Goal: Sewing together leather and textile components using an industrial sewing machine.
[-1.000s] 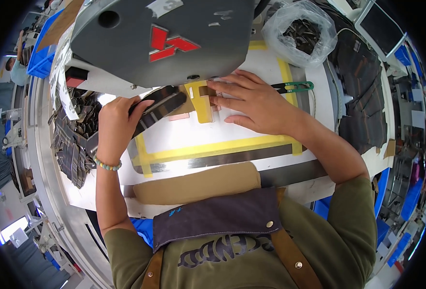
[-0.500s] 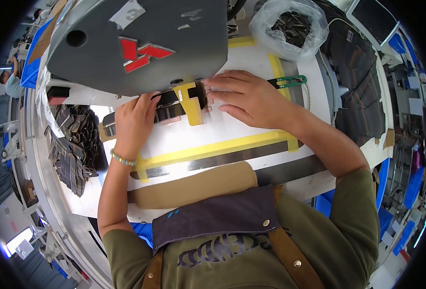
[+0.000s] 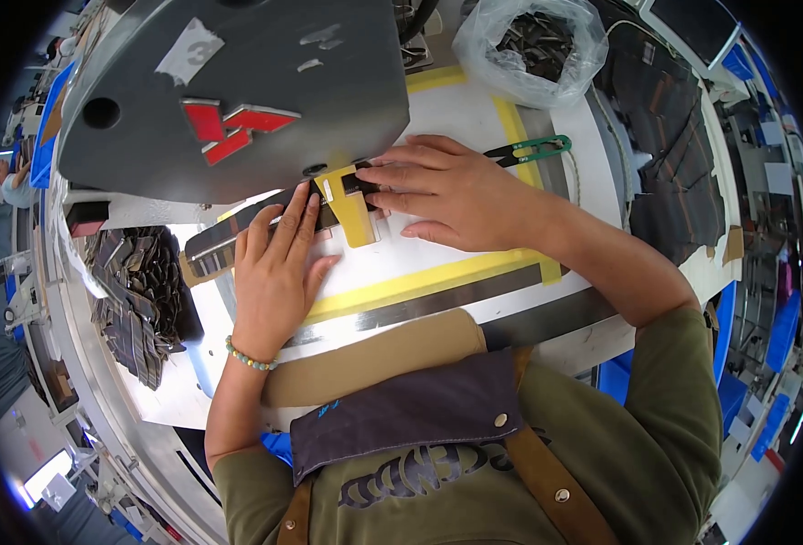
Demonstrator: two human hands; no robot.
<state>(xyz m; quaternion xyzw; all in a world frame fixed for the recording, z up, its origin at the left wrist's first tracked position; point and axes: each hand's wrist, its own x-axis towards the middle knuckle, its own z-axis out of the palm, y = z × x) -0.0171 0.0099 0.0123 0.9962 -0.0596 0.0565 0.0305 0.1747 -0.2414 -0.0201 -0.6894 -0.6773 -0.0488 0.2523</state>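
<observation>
My left hand [image 3: 276, 263] lies on a dark striped fabric strip [image 3: 218, 247], fingers stretched out and thumb apart. The strip runs under the grey head of a sewing machine [image 3: 238, 100]. To the right of those fingertips sits a yellow piece [image 3: 356, 218] over the work, next to a small clear plate. Across from it my right hand [image 3: 474, 198] reaches in from the right, its fingers extended and their tips at the strip's dark right end. Neither hand is closed around anything. The machine head hides the needle area.
Green-handled thread snips [image 3: 545, 145] lie beyond my right hand. A clear plastic bag [image 3: 592, 54] of small dark pieces stands at the back. Stacked dark fabric pieces [image 3: 138, 300] sit at left, striped fabric [image 3: 663, 163] at right. A tan pad [image 3: 374, 359] lines the front edge.
My left hand has shifted right along the strip, and its fingers now lie flatter, near the yellow piece. My right hand has moved slightly left. The view has shifted a little.
</observation>
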